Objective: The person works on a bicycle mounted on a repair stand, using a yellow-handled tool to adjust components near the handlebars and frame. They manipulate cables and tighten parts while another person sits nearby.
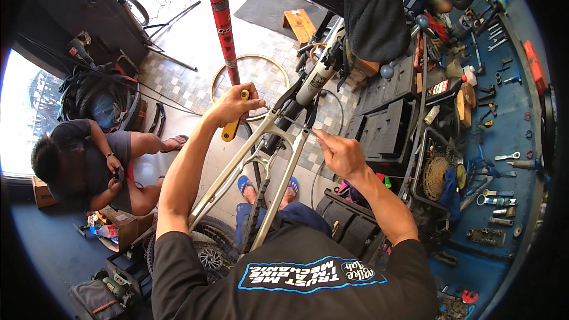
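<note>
My left hand (235,108) is wrapped round a yellow-handled folding tool (229,131); its yellow ends show above and below my fist. My left thumb points right, toward the bicycle frame. That pale, beige bicycle frame (277,198) slants up from my lap, with a shock absorber (288,115) at its upper linkage. To the right of the linkage is my right hand (342,153), its thumb and index finger pinched together at the frame's edge. What those fingers hold, if anything, is too small to make out. A dark thin rod (293,123) crosses the linkage between my hands.
A red stand post (222,29) rises beyond my left hand. A dark cloth (374,21) hangs at the upper right. Black toolboxes (385,127) and a wall of tools (504,142) are to the right. Another person (89,160) sits at the left. A rim (278,68) lies on the floor.
</note>
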Demonstrator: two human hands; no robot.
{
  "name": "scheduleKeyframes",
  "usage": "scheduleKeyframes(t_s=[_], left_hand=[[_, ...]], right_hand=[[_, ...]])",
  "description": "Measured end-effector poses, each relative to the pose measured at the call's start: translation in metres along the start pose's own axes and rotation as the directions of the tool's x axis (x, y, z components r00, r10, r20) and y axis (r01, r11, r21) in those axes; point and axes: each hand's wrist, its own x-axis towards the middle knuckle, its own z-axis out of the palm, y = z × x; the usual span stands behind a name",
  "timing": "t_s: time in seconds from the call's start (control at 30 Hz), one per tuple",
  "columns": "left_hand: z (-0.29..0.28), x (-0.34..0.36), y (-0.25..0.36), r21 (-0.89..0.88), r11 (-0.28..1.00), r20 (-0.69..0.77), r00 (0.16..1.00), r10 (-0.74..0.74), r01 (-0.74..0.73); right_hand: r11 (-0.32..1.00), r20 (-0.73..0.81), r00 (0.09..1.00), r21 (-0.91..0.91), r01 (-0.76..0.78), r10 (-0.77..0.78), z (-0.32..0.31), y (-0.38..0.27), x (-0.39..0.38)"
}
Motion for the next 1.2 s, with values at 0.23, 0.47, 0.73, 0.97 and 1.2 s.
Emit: scheduleKeyframes(t_s=[0.23,0.47,0.73,0.97,1.2], left_hand=[[0.0,-0.004,-0.004,0.016,1.0,-0.003,1.0,0.012,-0.012],[0.002,-0.001,0.014,0.097,0.992,-0.03,0.996,-0.084,0.087],[-0.007,0.008,0.029,0.205,0.972,0.033,0.992,-0.12,0.11],[-0.011,0.01,0.015,0.163,0.987,0.073,0.997,-0.022,0.01],[-0.009,0.01,0.004,0.119,0.988,0.096,0.991,0.091,-0.103]], right_hand=[[-0.134,0.732,0.619,0.67,-0.73,0.284,-0.012,0.009,0.018],[0.93,0.071,0.973,0.287,-0.231,0.219,0.002,0.001,0.011],[0.913,-0.093,0.943,-0.294,0.282,-0.321,0.004,0.012,0.015],[0.918,-0.103,0.934,-0.25,0.308,-0.341,0.005,0.02,0.02],[0.834,0.253,0.936,0.438,-0.336,0.245,0.001,0.029,0.025]])
